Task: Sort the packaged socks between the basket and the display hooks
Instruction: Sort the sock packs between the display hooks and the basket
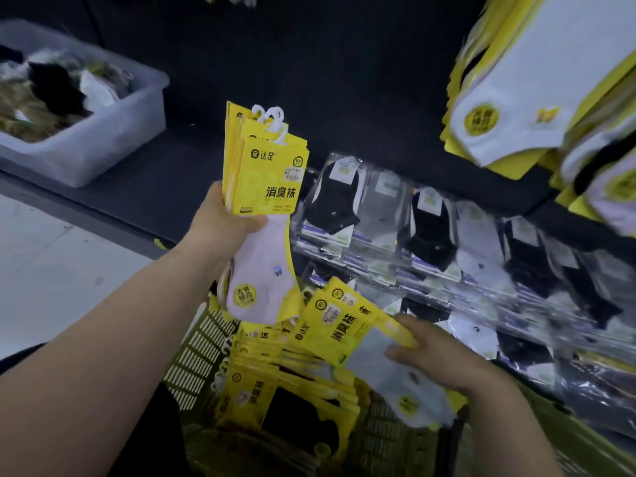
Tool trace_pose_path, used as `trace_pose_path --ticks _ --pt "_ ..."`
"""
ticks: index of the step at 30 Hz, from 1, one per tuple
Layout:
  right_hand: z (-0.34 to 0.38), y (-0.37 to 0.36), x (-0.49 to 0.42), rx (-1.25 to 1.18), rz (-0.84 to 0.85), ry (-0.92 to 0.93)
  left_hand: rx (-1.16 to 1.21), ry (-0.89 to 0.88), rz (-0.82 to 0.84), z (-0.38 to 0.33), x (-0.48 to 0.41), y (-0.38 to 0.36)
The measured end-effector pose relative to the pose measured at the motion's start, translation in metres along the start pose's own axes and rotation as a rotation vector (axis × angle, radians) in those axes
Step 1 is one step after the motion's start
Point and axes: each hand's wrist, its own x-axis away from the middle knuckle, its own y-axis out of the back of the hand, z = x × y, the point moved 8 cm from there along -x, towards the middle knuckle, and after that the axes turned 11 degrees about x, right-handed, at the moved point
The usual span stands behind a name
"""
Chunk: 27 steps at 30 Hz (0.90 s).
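My left hand (220,232) holds up a stack of yellow-carded white sock packs (265,187), their white plastic hangers at the top. Below it stands a yellow slotted basket (196,356) full of more yellow sock packs (261,383), some with black socks. My right hand (444,352) reaches into the basket and grips one grey-white sock pack (347,332) lying on the pile. At the upper right, yellow-carded white socks (523,80) hang in bunches from the display hooks.
Clear-bagged black, grey and white socks (430,232) hang in rows on the dark display wall right of the basket. A translucent plastic bin (103,132) of loose items sits on a dark ledge at upper left. Pale floor lies at the left.
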Motion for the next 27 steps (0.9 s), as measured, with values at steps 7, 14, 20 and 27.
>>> trace_pose_path --ticks 7,14,20,27 --pt "0.023 0.091 0.039 -0.118 -0.244 0.050 -0.105 -0.187 -0.096 -0.028 -0.005 0.001" --pt "0.101 0.111 0.008 -0.873 -0.393 0.272 0.326 0.050 0.238 -0.042 -0.002 -0.050" --pt "0.149 0.161 -0.009 -0.724 -0.656 0.317 0.448 0.105 0.327 -0.074 -0.008 -0.082" --pt "0.172 0.188 -0.008 -0.436 -0.816 0.324 0.604 0.060 0.302 -0.087 -0.010 -0.086"
